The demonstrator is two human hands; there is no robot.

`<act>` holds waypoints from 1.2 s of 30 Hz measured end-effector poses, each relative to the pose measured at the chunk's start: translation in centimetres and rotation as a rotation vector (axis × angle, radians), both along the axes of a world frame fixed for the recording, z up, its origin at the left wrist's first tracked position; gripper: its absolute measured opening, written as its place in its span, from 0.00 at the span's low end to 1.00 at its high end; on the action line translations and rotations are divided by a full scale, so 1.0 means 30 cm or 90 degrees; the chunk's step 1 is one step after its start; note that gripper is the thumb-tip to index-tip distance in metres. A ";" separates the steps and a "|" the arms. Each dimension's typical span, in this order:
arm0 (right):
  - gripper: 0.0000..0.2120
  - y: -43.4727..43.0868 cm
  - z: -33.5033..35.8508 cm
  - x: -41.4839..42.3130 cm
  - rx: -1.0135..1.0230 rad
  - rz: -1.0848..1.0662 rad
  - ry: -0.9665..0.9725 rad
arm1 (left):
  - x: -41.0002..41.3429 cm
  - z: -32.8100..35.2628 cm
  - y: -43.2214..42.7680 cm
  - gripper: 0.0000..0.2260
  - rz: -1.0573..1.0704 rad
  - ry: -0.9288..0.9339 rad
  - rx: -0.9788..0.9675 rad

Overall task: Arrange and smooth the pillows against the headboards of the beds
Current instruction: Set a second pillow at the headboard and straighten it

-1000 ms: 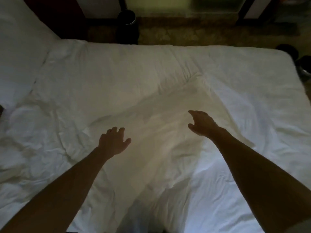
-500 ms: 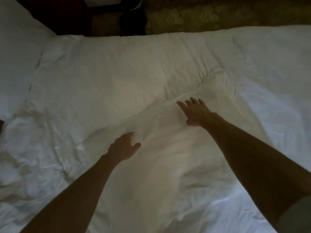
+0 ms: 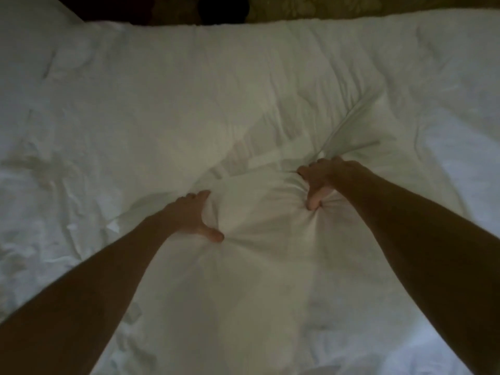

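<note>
I saw the pillow (image 3: 259, 239) lying on the middle of the duvet (image 3: 135, 104). The left hand (image 3: 189, 215) gripped its left side and the right hand (image 3: 322, 177) its far right edge. Carpet (image 3: 351, 6) lay behind the duvet.

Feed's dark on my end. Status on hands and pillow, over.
Left hand grips pillow; right hand bunches its cover. Pillow lies mid-bed on rumpled duvet. No obstruction seen.
</note>
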State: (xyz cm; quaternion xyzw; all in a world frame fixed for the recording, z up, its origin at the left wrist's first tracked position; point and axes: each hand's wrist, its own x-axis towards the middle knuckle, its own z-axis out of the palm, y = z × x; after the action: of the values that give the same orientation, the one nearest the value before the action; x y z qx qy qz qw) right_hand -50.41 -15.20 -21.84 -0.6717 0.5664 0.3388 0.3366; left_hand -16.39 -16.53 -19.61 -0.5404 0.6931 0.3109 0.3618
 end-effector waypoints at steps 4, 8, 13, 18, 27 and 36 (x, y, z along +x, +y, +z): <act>0.44 0.023 0.022 0.013 0.008 -0.017 0.000 | 0.002 -0.014 0.035 0.67 -0.009 0.007 -0.050; 0.39 0.078 0.086 0.030 -0.074 -0.019 -0.014 | 0.014 0.045 0.081 0.62 -0.012 0.005 -0.103; 0.29 0.205 0.175 0.064 -0.216 0.002 0.002 | -0.013 0.152 0.130 0.50 -0.015 -0.035 -0.147; 0.18 0.335 0.319 0.095 -0.353 0.006 -0.007 | -0.029 0.268 0.239 0.42 -0.168 -0.036 -0.270; 0.24 0.628 0.584 0.187 -0.434 0.001 0.059 | 0.139 0.479 0.540 0.42 -0.218 0.068 -0.350; 0.23 0.773 0.971 0.498 -0.529 0.049 0.052 | 0.480 0.798 0.811 0.38 -0.066 0.131 -0.333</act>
State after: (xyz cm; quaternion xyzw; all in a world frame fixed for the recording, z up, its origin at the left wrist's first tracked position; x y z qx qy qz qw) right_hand -35.48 7.99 7.27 -0.7570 0.6423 0.1201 0.0012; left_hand -1.98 7.81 4.31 -0.5450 0.8094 0.1561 0.1533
